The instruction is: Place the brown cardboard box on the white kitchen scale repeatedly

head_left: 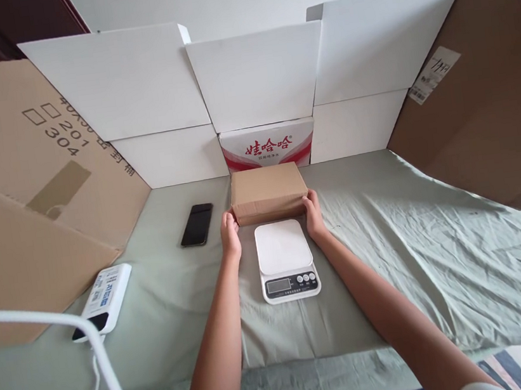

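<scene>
A small brown cardboard box (267, 191) rests on the green cloth just beyond a white kitchen scale (285, 257). My left hand (230, 234) grips the box's near left corner. My right hand (313, 212) grips its near right corner. Both arms reach forward on either side of the scale, whose flat white platform is bare and whose display and buttons face me.
A black phone (196, 224) lies left of the box. A white power bank (104, 300) with a white cable (103, 363) sits at the near left. White boxes (259, 77) and brown cardboard sheets (487, 95) wall in the green-clothed table (416, 251).
</scene>
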